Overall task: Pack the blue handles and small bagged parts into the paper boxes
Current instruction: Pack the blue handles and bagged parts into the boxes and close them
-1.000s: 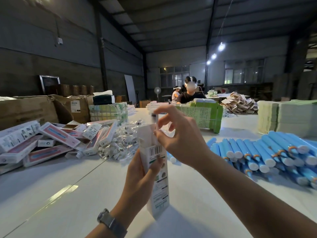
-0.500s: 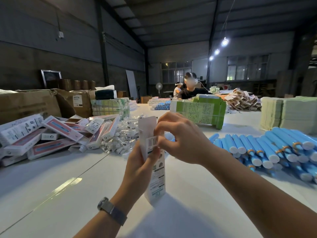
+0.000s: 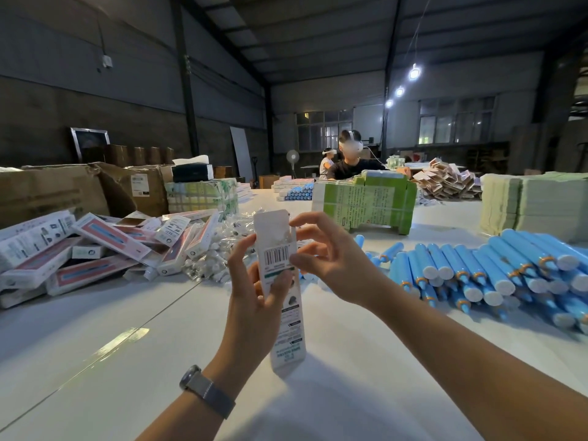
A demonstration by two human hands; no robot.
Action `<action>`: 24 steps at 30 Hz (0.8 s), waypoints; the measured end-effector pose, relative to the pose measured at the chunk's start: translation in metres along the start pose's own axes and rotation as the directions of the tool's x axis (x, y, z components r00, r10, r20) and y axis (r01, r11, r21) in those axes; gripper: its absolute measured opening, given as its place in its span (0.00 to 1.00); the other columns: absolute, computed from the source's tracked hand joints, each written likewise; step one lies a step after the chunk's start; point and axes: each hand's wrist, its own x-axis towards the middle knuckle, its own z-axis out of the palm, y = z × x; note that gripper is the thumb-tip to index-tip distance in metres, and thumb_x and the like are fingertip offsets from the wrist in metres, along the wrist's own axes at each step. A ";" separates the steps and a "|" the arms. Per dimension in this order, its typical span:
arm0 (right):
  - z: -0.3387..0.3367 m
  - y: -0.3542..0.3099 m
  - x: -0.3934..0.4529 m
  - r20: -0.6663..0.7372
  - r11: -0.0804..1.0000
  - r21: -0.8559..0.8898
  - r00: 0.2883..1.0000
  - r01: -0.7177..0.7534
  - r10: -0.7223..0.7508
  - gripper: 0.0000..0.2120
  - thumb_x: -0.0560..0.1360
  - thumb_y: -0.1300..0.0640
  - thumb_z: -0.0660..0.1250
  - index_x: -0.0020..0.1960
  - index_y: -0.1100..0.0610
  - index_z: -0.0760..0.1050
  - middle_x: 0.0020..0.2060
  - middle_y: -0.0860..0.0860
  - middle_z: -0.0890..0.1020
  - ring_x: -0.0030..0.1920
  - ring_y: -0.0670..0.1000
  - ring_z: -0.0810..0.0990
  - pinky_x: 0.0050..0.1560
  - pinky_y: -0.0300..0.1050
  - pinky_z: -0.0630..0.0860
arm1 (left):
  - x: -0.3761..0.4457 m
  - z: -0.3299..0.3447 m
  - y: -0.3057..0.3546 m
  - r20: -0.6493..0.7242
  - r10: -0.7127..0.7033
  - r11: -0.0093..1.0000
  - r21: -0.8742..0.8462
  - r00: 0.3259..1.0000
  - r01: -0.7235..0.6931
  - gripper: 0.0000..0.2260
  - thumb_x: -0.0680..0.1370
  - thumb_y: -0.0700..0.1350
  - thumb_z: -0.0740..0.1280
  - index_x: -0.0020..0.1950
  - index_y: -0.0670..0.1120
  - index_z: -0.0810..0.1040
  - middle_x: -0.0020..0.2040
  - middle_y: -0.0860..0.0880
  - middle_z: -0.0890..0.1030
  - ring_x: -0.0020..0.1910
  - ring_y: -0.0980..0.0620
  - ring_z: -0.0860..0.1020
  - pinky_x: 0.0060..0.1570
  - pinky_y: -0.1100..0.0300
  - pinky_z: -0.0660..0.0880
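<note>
One paper box (image 3: 280, 281) held upright over the tabletop (image 3: 95, 345).
Left hand (image 3: 254, 291) gripped it; right hand (image 3: 327, 262) pinched its upper edge.

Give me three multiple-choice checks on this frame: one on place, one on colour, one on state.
1. Where does the pile of handles lie on the table?
A. right of the hands
B. left of the hands
C. inside a carton

2. What colour are the handles' bodies?
A. green
B. blue
C. red

3. What is the left hand doing?
A. resting flat on the table
B. holding a handle
C. gripping the box upright

Answers: 1 A, the pile lies beyond the right hand. 2 B, blue bodies with white ends. 3 C, its fingers and thumb wrap the box's middle, clear of the table.
</note>
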 end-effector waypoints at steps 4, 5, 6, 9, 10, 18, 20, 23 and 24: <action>0.001 0.005 -0.001 -0.040 0.999 0.014 0.999 0.030 -0.029 0.18 0.75 0.63 0.71 0.57 0.47 0.69 0.53 0.53 0.81 0.46 0.55 0.82 0.50 0.51 0.82 | 0.003 -0.001 0.000 -0.006 0.011 1.000 0.024 1.000 -0.011 0.24 0.80 0.39 0.64 0.66 0.63 0.59 0.54 0.71 0.78 0.51 0.60 0.82 0.39 0.72 0.76; 0.001 0.006 -0.001 -0.040 0.999 0.024 0.999 0.028 -0.027 0.17 0.75 0.63 0.71 0.57 0.47 0.69 0.53 0.52 0.81 0.46 0.53 0.82 0.50 0.49 0.81 | 0.003 -0.002 -0.001 -0.006 0.006 1.000 0.025 1.000 -0.006 0.24 0.80 0.40 0.65 0.66 0.64 0.60 0.54 0.70 0.79 0.51 0.59 0.82 0.38 0.72 0.76; 0.001 0.006 0.000 -0.035 0.999 0.024 0.999 0.026 -0.025 0.17 0.75 0.62 0.71 0.57 0.47 0.69 0.53 0.50 0.81 0.46 0.51 0.82 0.49 0.47 0.81 | 0.004 -0.003 -0.002 -0.006 -0.001 1.000 0.026 1.000 0.001 0.24 0.80 0.41 0.65 0.65 0.65 0.61 0.54 0.68 0.80 0.50 0.58 0.82 0.38 0.71 0.77; 0.000 0.007 0.001 -0.016 0.999 -0.021 0.999 0.036 -0.036 0.16 0.76 0.61 0.70 0.57 0.44 0.72 0.53 0.45 0.81 0.46 0.45 0.81 0.47 0.42 0.79 | 0.005 -0.005 -0.003 -0.003 -0.002 0.999 0.049 1.000 0.002 0.24 0.80 0.39 0.65 0.62 0.67 0.64 0.53 0.64 0.80 0.50 0.56 0.82 0.38 0.69 0.78; 0.001 0.007 0.001 -0.008 0.998 -0.040 0.999 0.039 -0.039 0.15 0.77 0.60 0.69 0.56 0.42 0.73 0.52 0.43 0.81 0.47 0.44 0.81 0.46 0.41 0.79 | 0.005 -0.005 -0.003 -0.001 0.003 0.999 0.055 1.000 -0.003 0.24 0.80 0.38 0.65 0.61 0.67 0.64 0.52 0.63 0.81 0.49 0.55 0.83 0.38 0.68 0.78; 0.001 0.008 -0.001 0.012 0.994 -0.092 0.998 0.059 -0.059 0.10 0.78 0.57 0.68 0.52 0.41 0.75 0.53 0.41 0.81 0.53 0.48 0.81 0.49 0.46 0.82 | 0.005 -0.006 0.000 -0.002 0.000 0.999 0.042 1.000 0.000 0.18 0.79 0.45 0.65 0.58 0.67 0.65 0.51 0.61 0.82 0.47 0.54 0.83 0.38 0.66 0.79; 0.002 0.008 0.000 0.007 0.994 -0.074 0.997 0.076 -0.076 0.10 0.77 0.59 0.69 0.51 0.43 0.76 0.51 0.39 0.80 0.52 0.46 0.81 0.47 0.42 0.80 | 0.005 -0.006 0.003 0.003 -0.004 1.000 -0.018 1.000 0.004 0.12 0.80 0.50 0.62 0.61 0.60 0.66 0.51 0.61 0.82 0.48 0.55 0.83 0.40 0.67 0.78; 0.002 0.009 0.002 -0.026 0.995 -0.055 0.996 0.081 -0.082 0.06 0.77 0.58 0.70 0.48 0.47 0.77 0.49 0.37 0.80 0.51 0.45 0.80 0.46 0.40 0.77 | 0.006 -0.005 0.007 -0.014 -0.026 0.995 -0.095 1.000 0.025 0.10 0.81 0.52 0.58 0.62 0.54 0.68 0.52 0.63 0.82 0.49 0.61 0.82 0.39 0.71 0.77; 0.001 0.010 0.003 -0.039 0.996 -0.048 0.996 0.080 -0.082 0.04 0.76 0.58 0.70 0.47 0.49 0.78 0.49 0.36 0.79 0.52 0.47 0.80 0.47 0.40 0.78 | 0.006 -0.004 0.008 -0.015 -0.029 0.995 -0.094 0.999 0.027 0.11 0.81 0.52 0.57 0.62 0.54 0.69 0.51 0.65 0.82 0.49 0.63 0.82 0.38 0.72 0.76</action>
